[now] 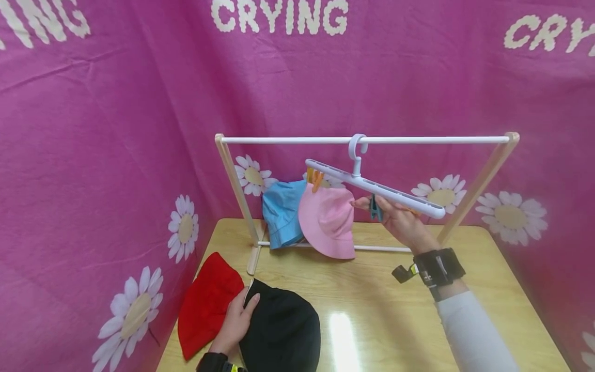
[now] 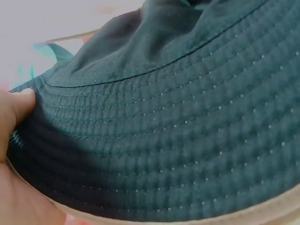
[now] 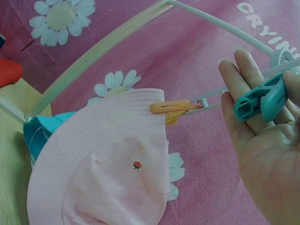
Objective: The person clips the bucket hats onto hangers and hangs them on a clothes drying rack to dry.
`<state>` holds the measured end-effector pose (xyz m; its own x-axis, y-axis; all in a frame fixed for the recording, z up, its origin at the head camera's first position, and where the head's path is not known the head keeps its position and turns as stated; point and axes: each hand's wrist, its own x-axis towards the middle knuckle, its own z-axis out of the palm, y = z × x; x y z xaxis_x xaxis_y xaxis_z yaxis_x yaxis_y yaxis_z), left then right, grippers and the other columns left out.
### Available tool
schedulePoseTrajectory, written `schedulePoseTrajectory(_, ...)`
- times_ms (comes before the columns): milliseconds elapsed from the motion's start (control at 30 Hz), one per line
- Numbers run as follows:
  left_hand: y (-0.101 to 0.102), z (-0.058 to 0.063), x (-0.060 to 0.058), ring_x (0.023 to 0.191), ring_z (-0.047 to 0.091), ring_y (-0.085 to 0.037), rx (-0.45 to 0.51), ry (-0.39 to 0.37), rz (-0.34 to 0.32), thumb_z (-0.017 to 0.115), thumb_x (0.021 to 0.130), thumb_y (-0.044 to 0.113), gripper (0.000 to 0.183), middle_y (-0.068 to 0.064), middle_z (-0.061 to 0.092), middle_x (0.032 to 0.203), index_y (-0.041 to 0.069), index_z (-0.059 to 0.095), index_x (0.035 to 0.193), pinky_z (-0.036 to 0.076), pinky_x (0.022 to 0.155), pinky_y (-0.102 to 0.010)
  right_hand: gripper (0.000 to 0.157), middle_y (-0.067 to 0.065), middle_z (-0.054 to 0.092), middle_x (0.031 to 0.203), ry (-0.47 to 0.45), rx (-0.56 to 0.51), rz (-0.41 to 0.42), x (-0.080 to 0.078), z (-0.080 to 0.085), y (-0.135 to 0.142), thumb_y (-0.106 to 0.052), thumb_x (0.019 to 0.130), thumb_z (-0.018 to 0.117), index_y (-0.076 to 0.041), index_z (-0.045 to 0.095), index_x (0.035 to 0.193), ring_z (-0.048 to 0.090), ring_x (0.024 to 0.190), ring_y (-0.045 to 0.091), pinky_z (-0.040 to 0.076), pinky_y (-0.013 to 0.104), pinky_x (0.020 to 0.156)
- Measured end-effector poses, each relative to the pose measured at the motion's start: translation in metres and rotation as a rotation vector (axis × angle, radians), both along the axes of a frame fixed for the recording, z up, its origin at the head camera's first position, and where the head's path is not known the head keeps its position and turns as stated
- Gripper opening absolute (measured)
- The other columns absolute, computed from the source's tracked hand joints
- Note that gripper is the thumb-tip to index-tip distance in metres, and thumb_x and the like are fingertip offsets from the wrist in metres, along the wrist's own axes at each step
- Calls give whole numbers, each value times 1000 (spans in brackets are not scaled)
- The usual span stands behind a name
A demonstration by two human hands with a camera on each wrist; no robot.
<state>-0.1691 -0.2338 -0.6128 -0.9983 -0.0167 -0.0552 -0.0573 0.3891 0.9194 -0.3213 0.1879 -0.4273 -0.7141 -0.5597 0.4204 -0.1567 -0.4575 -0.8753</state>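
My left hand [image 1: 236,320] pinches the brim of a black bucket hat [image 1: 281,328] low over the table; the left wrist view shows the thumb on its stitched brim [image 2: 154,150]. My right hand [image 1: 402,222] is under the lilac hanger [image 1: 395,192] and holds a teal clothespin [image 3: 262,99] between thumb and fingers. From the hanger's left end, orange clothespins [image 1: 317,181] hold a pink bucket hat [image 1: 327,219], with a small strawberry showing in the right wrist view. A light-blue bucket hat [image 1: 282,212] hangs just behind it.
The hanger hooks over the white bar [image 1: 432,140] of a small wood-ended rack [image 1: 479,188]. On the wooden table [image 1: 381,310], a red bucket hat [image 1: 209,305] lies left of the black one. Magenta cloth [image 1: 288,82] with daisies and lettering surrounds the table's back and sides.
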Motion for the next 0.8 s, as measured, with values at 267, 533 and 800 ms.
schedulePoseTrajectory(267, 17, 32, 5, 94, 63, -17, 19, 63, 25, 64, 106, 27, 22, -4, 70, 102, 8, 63, 118, 54, 84, -29, 46, 5, 73, 131, 1, -13, -8, 1, -1, -1, -7, 115, 26, -5, 66, 137, 63, 131, 15, 43, 26, 113)
schedulePoseTrajectory(533, 26, 52, 10, 97, 63, -17, 18, 95, 7, 64, 106, 26, 21, -4, 70, 108, 10, 62, 120, 56, 89, -28, 37, 3, 72, 133, 23, 26, -104, 2, -3, -4, -11, 115, 33, -12, 61, 139, 57, 129, 7, 38, 23, 106)
schedulePoseTrajectory(800, 35, 68, 12, 106, 64, -18, 47, 123, -26, 63, 106, 28, 29, -5, 70, 121, 12, 61, 130, 55, 96, -29, 38, 2, 68, 140, 16, 54, -144, 1, -1, -5, -14, 115, 37, 1, 56, 145, 44, 144, 13, 29, 20, 117)
